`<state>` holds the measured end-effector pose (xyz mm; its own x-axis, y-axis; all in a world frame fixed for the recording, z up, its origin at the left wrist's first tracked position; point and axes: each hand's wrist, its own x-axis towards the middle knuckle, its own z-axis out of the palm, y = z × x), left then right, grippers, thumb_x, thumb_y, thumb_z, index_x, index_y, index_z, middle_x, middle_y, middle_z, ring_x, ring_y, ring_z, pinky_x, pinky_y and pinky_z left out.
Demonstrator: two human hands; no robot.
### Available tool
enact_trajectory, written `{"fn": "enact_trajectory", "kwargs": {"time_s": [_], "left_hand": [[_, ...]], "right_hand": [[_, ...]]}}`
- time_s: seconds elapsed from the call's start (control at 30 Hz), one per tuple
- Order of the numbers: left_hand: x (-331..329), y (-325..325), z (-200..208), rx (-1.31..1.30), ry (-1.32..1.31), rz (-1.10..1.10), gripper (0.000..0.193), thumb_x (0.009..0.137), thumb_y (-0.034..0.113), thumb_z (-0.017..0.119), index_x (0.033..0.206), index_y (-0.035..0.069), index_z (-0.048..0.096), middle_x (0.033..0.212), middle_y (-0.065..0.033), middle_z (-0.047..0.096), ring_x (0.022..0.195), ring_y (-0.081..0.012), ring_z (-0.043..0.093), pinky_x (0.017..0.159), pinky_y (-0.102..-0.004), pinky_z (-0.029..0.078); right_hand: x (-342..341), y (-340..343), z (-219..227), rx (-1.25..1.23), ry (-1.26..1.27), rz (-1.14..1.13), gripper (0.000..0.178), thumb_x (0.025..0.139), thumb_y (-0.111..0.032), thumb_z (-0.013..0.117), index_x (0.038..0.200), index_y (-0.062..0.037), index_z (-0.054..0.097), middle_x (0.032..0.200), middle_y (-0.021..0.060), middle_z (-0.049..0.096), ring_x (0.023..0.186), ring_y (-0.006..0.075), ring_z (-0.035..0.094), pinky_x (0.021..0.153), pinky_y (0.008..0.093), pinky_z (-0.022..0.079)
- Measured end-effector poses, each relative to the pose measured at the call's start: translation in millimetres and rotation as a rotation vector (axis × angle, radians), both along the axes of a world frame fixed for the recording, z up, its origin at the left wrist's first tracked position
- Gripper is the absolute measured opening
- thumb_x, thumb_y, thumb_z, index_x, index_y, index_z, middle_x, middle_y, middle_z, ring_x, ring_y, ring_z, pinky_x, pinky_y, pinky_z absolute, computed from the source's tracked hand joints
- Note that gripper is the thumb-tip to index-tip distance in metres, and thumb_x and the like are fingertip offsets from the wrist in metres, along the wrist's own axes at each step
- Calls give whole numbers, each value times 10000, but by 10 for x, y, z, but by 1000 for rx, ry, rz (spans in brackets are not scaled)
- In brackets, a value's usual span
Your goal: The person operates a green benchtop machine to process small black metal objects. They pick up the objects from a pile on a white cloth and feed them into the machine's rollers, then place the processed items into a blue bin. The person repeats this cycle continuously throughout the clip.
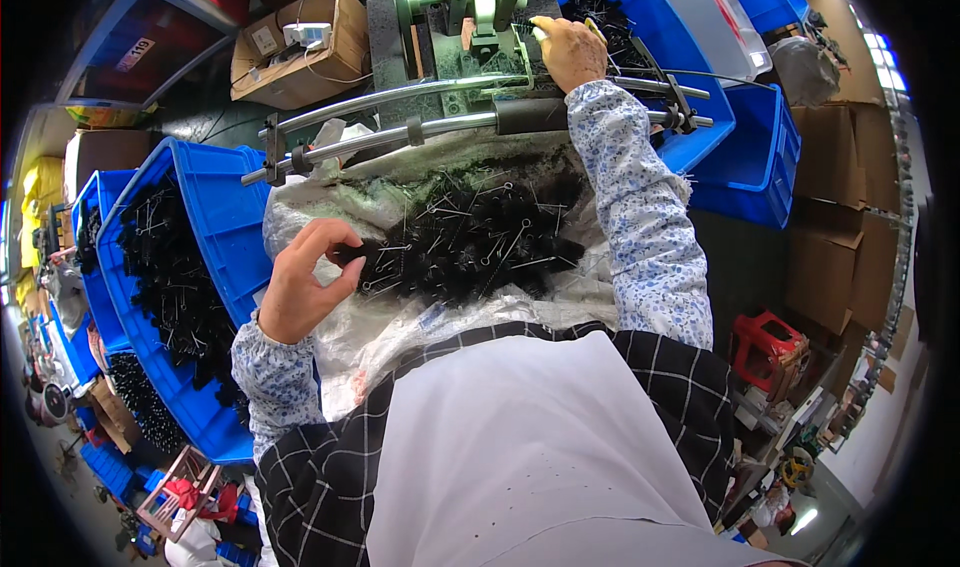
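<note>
A heap of small black wire brushes (470, 237) with looped metal ends lies on a white woven sack (350, 352) across my lap. At the left edge of the heap, my left hand (305, 277) pinches a black wire brush (349, 255) between thumb and fingertips. My right hand (573, 53) is raised to the front of a green metal machine (483, 7), its fingers closed with yellow covering on the tips. Beside those fingertips a small dark bristly brush (523, 29) shows against the machine; the fingers partly hide the grip.
Metal rails (440, 125) cross in front of the machine. A blue bin (225, 222) of black brushes stands at my left; another blue bin (690, 77) of brushes stands at the far right. A cardboard box (300, 52) is at the back left, a red stool (765, 352) at right.
</note>
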<state>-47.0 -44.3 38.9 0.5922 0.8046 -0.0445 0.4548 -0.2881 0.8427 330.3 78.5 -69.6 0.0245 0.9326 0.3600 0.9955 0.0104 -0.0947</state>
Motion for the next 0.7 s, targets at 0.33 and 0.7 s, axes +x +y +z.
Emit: {"fn": "enact_trajectory", "kwargs": {"time_s": [0.33,0.7], "left_hand": [[172,74,20,45,-51,-25,248,716,-38,645,941,24,564,970,-80,575,777,-159,559,685,-258,472],[147,145,7,90,-108,29,255,712,-27,650,946,33,568,994,-79,586,825,-158,569,716,-258,472]], "right_hand": [[69,-91,84,-57,-123,-104,378,776,-298,630,1127,-165,594,1043,8,578,953,212,495,838,380,370],[-300,-66,-80,144,27,-67,204,722,-208,605,887,-89,621,862,61,641,923,265,571,790,427,420]]}}
